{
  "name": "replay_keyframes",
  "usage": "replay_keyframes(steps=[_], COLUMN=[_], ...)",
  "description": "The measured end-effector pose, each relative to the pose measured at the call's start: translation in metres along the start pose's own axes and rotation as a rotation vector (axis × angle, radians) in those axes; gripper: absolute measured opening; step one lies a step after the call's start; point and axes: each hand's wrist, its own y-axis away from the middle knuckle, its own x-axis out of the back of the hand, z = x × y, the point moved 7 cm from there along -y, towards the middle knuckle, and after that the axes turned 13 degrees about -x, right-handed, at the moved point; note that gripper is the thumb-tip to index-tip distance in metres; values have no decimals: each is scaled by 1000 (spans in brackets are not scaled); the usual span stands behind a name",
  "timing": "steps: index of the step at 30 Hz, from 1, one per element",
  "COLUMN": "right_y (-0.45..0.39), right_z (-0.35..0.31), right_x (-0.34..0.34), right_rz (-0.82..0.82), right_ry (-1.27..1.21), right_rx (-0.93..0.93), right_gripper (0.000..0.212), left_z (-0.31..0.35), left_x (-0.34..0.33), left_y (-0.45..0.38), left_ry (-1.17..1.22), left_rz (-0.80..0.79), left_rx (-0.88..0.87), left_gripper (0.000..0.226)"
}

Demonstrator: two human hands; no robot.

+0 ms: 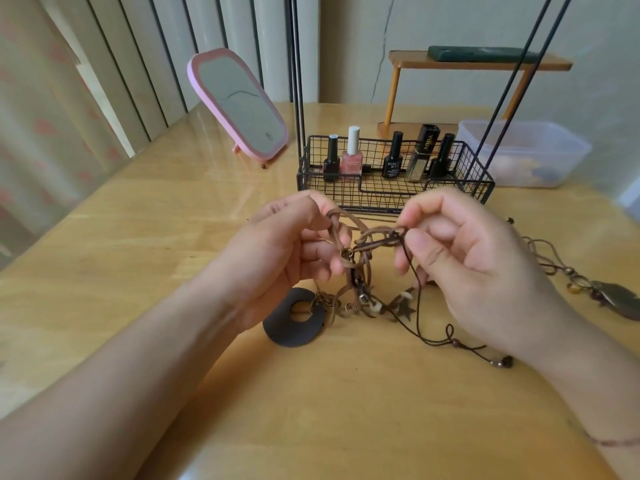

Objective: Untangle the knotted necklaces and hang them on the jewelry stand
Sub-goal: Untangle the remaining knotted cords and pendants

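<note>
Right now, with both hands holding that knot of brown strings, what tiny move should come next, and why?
Probably the right hand should gently tug its pinched loop away from the left hand. The brown cords are bunched between the fingers, the black ring pendant lies on the table, and nothing hangs on the stand yet.

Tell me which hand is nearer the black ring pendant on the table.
Left. The left hand is just above the black ring pendant, its grip on the knotted cords. The right hand pinches those cords farther to the pendant's right.
</note>
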Motion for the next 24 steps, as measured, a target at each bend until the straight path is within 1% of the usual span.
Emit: replay_keyframes(steps=[1,3,5,6,9,11,14,16,19,21,24], right_y=[1,5,12,15,10,8,6,7,9,9,10], right_z=[-3,-17,-28,-30,-18,-9,-7,-9,-13,-15,-17], right_x=[3,11,13,10,-7,-14,-13,-13,-14,-13,-10], right_rz=[45,145,186,172,82,45,25,-4,-42,-48,-19], right_ry=[-37,-37,67,136,319,373,409,374,230,180,157], right_rx=[32,169,300,319,201,147,133,135,138,146,170], right_gripper=[9,13,10,14,23,21,19,21,22,24,21], left_z=[1,3,5,6,8,8,7,6,5,5,7], left_x=[-1,-3,-5,-6,-7,-5,-1,2,5,7,9], left_y=[0,-1,-1,-1,-1,-1,-1,-2,-2,-2,-1], left_ry=[10,25,53,70,119,154,186,163,83,42,17], left_rz=[-6,-25,-40,-43,-42,-26,11,36,52,81,138], left_rx=[-13,-46,-68,-75,-73,-64,-46,-40,-21,-9,5], left_gripper=[16,17,20,20,13,10,8,8,8,7,18])
